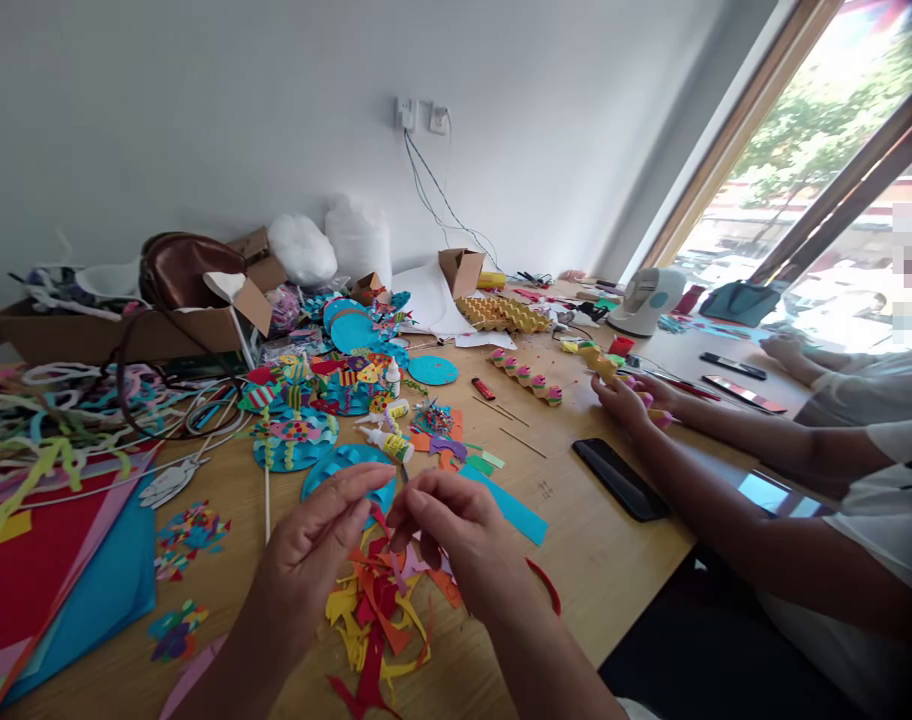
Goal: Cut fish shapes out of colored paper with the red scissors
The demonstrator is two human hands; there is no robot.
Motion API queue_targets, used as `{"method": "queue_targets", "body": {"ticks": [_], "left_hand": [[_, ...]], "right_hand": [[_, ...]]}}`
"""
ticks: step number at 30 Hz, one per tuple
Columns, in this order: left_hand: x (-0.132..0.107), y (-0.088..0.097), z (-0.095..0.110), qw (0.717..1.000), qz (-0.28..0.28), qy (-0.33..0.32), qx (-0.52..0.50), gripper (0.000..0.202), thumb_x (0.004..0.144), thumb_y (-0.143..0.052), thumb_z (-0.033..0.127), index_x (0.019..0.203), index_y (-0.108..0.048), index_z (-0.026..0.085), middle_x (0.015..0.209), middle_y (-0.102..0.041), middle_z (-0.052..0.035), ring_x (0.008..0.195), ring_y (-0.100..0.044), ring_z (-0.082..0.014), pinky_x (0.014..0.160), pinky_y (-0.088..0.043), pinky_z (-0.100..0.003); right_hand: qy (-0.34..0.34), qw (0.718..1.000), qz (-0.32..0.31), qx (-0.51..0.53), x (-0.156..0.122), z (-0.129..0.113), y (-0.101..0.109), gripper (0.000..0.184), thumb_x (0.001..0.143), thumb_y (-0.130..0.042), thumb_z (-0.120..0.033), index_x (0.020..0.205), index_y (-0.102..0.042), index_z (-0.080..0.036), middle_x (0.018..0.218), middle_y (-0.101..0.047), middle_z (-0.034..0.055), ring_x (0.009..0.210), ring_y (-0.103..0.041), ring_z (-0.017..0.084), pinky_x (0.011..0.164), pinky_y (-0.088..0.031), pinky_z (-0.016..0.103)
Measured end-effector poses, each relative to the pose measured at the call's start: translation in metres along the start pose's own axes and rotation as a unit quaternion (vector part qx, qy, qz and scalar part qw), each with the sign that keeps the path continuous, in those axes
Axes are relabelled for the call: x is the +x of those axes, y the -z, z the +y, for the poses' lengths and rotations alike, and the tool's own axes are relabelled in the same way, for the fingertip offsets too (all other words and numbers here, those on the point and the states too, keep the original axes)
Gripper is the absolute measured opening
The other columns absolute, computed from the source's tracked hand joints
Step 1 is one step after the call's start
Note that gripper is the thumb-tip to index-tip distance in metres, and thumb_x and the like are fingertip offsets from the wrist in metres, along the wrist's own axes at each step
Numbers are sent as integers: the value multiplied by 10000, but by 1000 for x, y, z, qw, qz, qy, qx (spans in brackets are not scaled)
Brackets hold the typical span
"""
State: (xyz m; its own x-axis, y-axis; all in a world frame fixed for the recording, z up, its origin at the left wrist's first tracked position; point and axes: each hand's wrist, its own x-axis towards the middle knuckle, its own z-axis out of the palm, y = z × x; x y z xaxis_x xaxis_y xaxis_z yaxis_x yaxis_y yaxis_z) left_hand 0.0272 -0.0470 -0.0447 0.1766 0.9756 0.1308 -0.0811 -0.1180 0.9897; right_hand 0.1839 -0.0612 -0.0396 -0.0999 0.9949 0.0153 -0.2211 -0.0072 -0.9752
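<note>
the fingertips of the right hand [460, 515] draw together, the left hand [313, 545] curves toward them; whether either grasps anything, i cannot tell. beneath lie thin, curling red, orange and yellow paper scraps [373, 630], toward the near edge of the pale wooden desk [576, 570]. probably small pieces are being handled; the next move seems to call for a delicate pinch.

Wood tbl [576, 585] w/ mixed ppr scraps [381, 610], blue ppr strip [508, 503], blk phone [619, 480], thin sticks [523, 443].

Both hands [313, 535] hover above colourful scraps [373, 620].
</note>
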Motion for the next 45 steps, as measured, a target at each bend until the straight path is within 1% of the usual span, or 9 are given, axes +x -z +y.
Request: {"method": "queue_targets", "body": {"ticks": [5,12,18,21,26,31,38,42,45], "left_hand": [[3,0,0,997,7,-52,57,212,827,-619,265,947,-780,330,1093,-736,4,1102,-608,-243,970,-453,-296],[5,-2,5,987,26,-111,112,270,795,-622,164,933,-786,329,1041,-759,3,1005,-667,-226,914,-502,-282],[8,3,-4,974,13,-183,132,317,826,-573,144,981,-764,344,1064,-754,24,1006,-675,-181,895,-520,-245],[9,3,-9,975,12,-187,119,329,846,-559,140,989,-756,361,1093,-745,38,1029,-665,-160,907,-506,-218],[8,2,-19,993,12,-112,28,273,860,-582,191,982,-758,360,1160,-717,41,1135,-605,-167,962,-466,-217],[9,-3,-18,996,28,-32,-74,186,783,-671,223,906,-788,301,1129,-730,13,1151,-579,-206,941,-470,-234],[9,-12,-3,956,26,132,-261,280,604,-757,187,874,-798,246,962,-776,-16,946,-641,-182,804,-511,-226],[10,-12,2,943,23,166,-286,314,568,-753,168,875,-800,218,916,-778,-39,879,-639,-171,833,-499,-249],[11,-12,1,943,22,174,-284,314,567,-745,174,873,-800,222,965,-775,-50,914,-638,-190,836,-496,-266]], "right_hand": [[7,995,-8,101,11,5,-8,296,730,-718,-426,659,-648,-147,596,-644,6,451,-549,79,368,-295,150],[-4,988,-10,152,16,6,-11,229,703,-756,-348,651,-675,-140,604,-666,9,443,-558,69,352,-302,132],[-11,987,-16,162,22,8,-12,256,670,-781,-363,620,-677,-134,568,-661,6,418,-553,67,334,-309,126],[-11,983,-5,184,23,8,-14,244,629,-803,-344,603,-676,-139,566,-671,6,407,-548,66,331,-323,128],[-4,979,-1,203,25,9,-15,177,634,-789,-289,607,-689,-144,576,-686,7,412,-552,66,344,-341,129],[6,980,9,197,27,11,-16,118,646,-750,-243,607,-690,-150,586,-694,9,436,-563,73,370,-360,136],[39,980,48,187,30,16,-22,139,641,-736,-265,588,-667,-157,516,-642,-12,413,-513,73,387,-381,154],[42,982,33,180,30,22,-22,234,677,-754,-355,615,-649,-155,520,-641,-11,404,-513,69,387,-393,155],[32,983,12,181,28,22,-21,269,681,-766,-388,635,-649,-150,508,-628,-17,404,-517,65,389,-398,148]]}}
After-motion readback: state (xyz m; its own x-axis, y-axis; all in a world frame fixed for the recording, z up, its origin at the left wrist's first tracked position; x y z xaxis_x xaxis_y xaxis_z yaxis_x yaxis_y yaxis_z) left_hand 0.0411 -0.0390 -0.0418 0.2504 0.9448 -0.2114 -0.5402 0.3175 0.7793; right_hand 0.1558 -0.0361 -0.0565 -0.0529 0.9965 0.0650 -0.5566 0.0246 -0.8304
